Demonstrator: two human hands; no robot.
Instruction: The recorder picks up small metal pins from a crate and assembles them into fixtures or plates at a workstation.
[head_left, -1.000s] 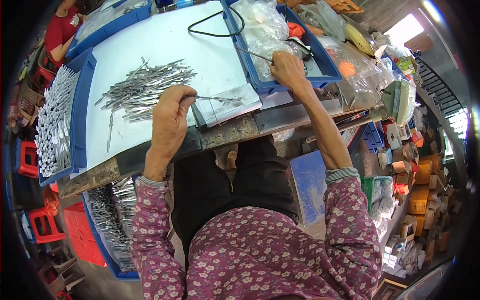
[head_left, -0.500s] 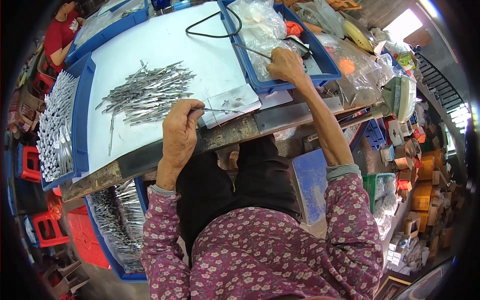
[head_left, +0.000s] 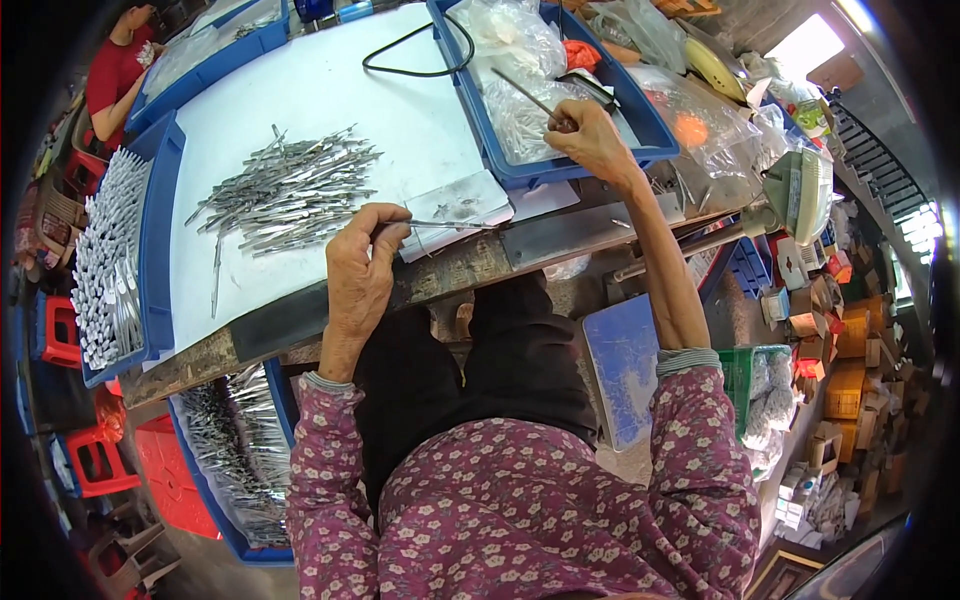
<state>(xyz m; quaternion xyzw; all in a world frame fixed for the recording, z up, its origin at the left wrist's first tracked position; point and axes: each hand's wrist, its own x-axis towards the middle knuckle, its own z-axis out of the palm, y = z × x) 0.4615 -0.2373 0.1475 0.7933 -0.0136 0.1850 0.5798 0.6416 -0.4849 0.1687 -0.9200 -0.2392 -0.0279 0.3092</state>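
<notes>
My left hand [head_left: 362, 262] is closed at the table's front edge, pinching a slim silvery metal piece [head_left: 455, 225] between thumb and fingers. That piece points right, over a small white pad [head_left: 462, 200] with dark smudges. My right hand [head_left: 600, 145] is above the near side of a blue tray [head_left: 590, 168], wrapped round the brown handle of a thin dark rod-shaped tool [head_left: 522, 92]. The rod slants up and left; its exact kind is unclear. Left of the pad, a heap of slim metal pieces [head_left: 290, 190] lies on white sheeting [head_left: 405, 110].
The blue tray holds clear plastic bags [head_left: 515, 40]. A blue bin [head_left: 160, 250] of bundled silvery pieces stands at the left. A lamp [head_left: 800, 195] juts in at the right. Below the table is another filled bin [head_left: 235, 540]. A person in red [head_left: 110, 75] sits far left.
My right hand has shifted slightly right and toward me, and the rod now slants more steeply. My left hand stays in nearly the same place, its metal piece lying a little flatter.
</notes>
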